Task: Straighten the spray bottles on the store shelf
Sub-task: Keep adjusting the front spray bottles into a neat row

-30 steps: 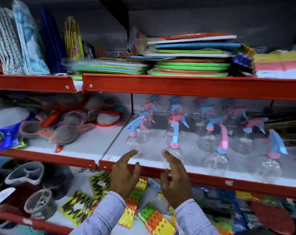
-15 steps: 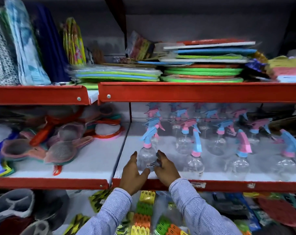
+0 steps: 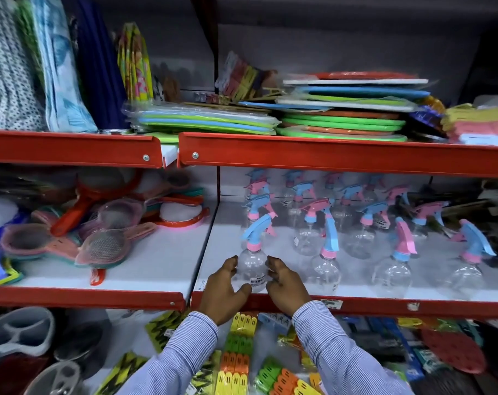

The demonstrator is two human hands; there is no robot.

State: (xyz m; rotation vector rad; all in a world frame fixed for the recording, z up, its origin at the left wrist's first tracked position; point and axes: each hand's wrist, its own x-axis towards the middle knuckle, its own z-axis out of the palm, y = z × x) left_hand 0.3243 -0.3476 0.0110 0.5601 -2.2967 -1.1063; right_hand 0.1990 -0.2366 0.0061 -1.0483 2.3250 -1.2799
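Clear round spray bottles with pink and blue trigger heads stand in rows on the white middle shelf [image 3: 356,292]. The front left spray bottle [image 3: 252,266] has a blue trigger, a pink collar and a barcode label. My left hand [image 3: 226,286] cups its left side and my right hand [image 3: 284,283] cups its right side, fingers curled against the clear body. To the right stand a second front bottle [image 3: 326,269], a third [image 3: 393,273] and a fourth [image 3: 468,276], their triggers pointing different ways. More bottles line up behind.
The red shelf lip [image 3: 384,305] runs just below my hands. Mesh strainers [image 3: 105,246] lie on the left shelf section. Stacked coloured boards [image 3: 341,109] fill the shelf above. Packs of coloured clips [image 3: 239,363] lie on the shelf below, between my striped sleeves.
Both hands rose from below the shelf lip and closed in on the front left bottle. The view has moved closer to the shelf.
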